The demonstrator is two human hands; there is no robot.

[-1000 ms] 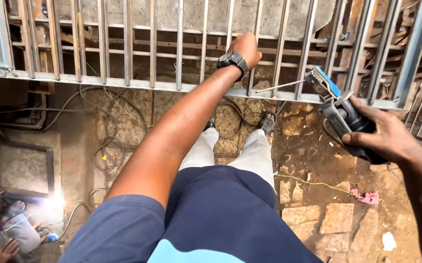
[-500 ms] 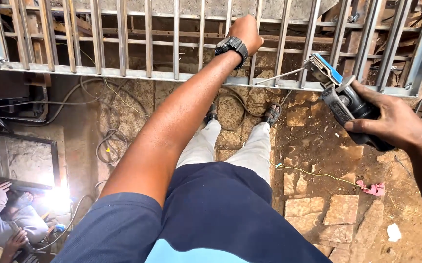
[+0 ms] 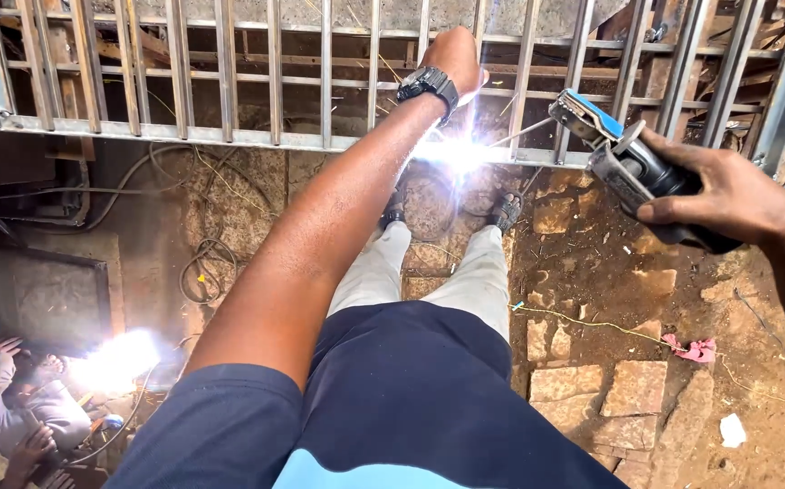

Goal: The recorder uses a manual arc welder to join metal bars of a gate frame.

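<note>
A metal grille of upright bars (image 3: pixel 229 136) stands in front of me. My left hand (image 3: pixel 455 56), with a black wristwatch, grips one upright bar of the grille near its middle. My right hand (image 3: pixel 727 195) is shut on a black welding electrode holder (image 3: pixel 632 167) with a blue jaw; a thin rod runs from it leftward to the grille's lower rail. A bright white arc (image 3: pixel 451 154) glows at the rod's tip, just below my left wrist. My legs in light trousers and dark shorts stand under the grille.
The ground is rough stone and dirt, with loose stone slabs (image 3: pixel 628 398) at lower right and a pink rag (image 3: pixel 696 349). Cables (image 3: pixel 198 272) lie coiled at left. Another person (image 3: pixel 21 407) crouches at lower left beside a second bright welding flash (image 3: pixel 116 362).
An arc now burns at the rod tip on the lower rail; earlier there was none. The electrode holder has stayed near the rail, and the left hand keeps its grip on the bar.
</note>
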